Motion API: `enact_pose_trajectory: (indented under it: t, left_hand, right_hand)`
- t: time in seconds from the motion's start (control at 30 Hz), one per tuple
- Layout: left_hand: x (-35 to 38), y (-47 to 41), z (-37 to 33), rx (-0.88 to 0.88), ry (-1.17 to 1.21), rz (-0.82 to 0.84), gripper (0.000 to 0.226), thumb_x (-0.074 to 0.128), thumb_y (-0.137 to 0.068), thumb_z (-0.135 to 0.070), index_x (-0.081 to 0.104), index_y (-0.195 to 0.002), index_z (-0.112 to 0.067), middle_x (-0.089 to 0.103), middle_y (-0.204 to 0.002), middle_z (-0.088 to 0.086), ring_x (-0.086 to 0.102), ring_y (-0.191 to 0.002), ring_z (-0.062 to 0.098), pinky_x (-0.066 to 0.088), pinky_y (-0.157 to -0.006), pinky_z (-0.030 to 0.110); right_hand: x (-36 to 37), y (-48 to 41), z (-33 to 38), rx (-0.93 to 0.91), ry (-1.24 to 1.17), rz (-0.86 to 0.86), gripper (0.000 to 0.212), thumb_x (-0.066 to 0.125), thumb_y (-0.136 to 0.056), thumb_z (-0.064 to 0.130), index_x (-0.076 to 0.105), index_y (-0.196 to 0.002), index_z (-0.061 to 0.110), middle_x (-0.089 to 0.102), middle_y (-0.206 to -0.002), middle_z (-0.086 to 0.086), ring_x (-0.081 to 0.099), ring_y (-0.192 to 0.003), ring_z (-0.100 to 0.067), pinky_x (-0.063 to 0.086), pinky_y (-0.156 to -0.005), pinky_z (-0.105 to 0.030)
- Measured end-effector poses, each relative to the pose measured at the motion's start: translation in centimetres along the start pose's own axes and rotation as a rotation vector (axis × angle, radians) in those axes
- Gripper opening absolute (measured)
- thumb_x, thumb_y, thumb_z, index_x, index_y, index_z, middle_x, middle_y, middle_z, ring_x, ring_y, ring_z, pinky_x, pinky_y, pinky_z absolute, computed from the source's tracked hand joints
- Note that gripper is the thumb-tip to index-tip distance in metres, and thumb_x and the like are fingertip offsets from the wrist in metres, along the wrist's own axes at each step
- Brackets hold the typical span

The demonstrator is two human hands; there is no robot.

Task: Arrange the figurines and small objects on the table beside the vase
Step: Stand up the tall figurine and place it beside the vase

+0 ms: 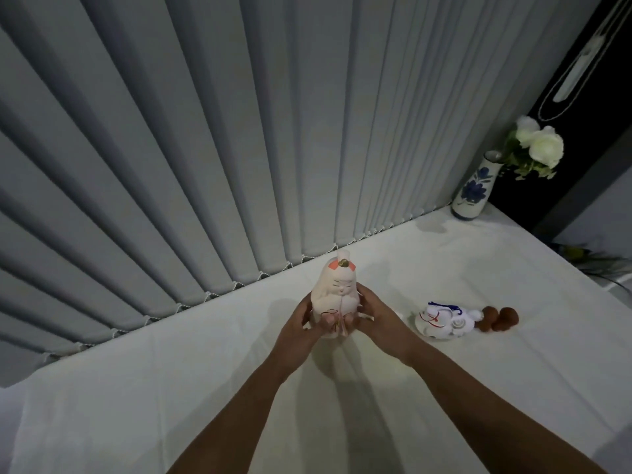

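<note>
A pale pink doll figurine (337, 290) with a painted face and a white topknot stands upright in the middle of the table. My left hand (306, 321) and my right hand (374, 318) clasp its lower half from both sides, thumbs in front. To the right a white figurine (444, 322) with red and blue markings lies on its side. Two small brown round objects (499, 319) sit just beyond it. A white vase (473, 188) painted with blue flowers holds white roses (540, 145) at the far right corner.
The table wears a white cloth (171, 388). Grey vertical blinds (205, 131) hang right along its far edge. A dark frame and a hanging cord (581, 63) rise behind the vase. The table's right edge drops off near more foliage (595, 260).
</note>
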State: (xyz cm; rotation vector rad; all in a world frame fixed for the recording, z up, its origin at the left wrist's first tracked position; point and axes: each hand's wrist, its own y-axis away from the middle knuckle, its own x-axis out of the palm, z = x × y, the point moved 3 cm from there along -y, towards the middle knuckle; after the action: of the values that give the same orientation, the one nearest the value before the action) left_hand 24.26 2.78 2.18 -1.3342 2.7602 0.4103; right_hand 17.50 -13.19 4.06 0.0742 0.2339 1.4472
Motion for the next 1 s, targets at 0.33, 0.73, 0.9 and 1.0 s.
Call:
enact_pose_trajectory:
  t: [0.33,0.73,0.9,1.0]
  left_hand:
    - [-1.4,-0.2,-2.5,0.080,0.011,0.060,0.048,0.062,-0.087,-0.040,0.046,-0.132,-0.042,0.062,-0.129,-0.009,0.059,-0.118,0.017,0.046,-0.105,0.050]
    - [2.7,-1.7,-10.6,0.187,-0.040,0.077,0.044,0.061,-0.089,-0.043,0.047,-0.129,-0.047,0.067,-0.122,-0.009,0.063,-0.113,0.016,0.051,-0.099,0.041]
    - [8.9,-3.3,-13.1,0.176,0.011,0.087,0.038,0.059,-0.092,-0.033,0.050,-0.126,-0.047,0.068,-0.118,-0.012,0.063,-0.112,0.009,0.050,-0.092,0.029]
    - [13.5,-5.2,-14.3,0.179,0.006,0.072,0.040,0.058,-0.093,-0.034,0.047,-0.131,-0.042,0.066,-0.122,-0.011,0.062,-0.113,0.006,0.049,-0.090,0.024]
  right_hand:
    - [1.9,0.3,1.0,-0.033,0.019,-0.233,0.050,0.056,-0.091,0.005,0.041,-0.133,0.027,0.054,-0.132,0.003,0.053,-0.117,-0.009,0.047,-0.084,-0.009]
    - [-4.7,2.1,6.2,-0.180,0.053,-0.320,0.050,0.059,-0.089,0.011,0.045,-0.131,0.035,0.060,-0.121,0.021,0.056,-0.111,-0.002,0.048,-0.083,-0.019]
    - [-11.1,3.6,6.3,-0.211,0.047,-0.309,0.047,0.059,-0.089,0.010,0.047,-0.131,0.028,0.062,-0.121,0.015,0.059,-0.109,-0.005,0.051,-0.089,-0.027]
    - [-15.9,4.4,6.4,-0.233,0.044,-0.294,0.045,0.059,-0.089,0.010,0.045,-0.131,0.022,0.061,-0.115,0.018,0.061,-0.101,0.005,0.050,-0.079,-0.014]
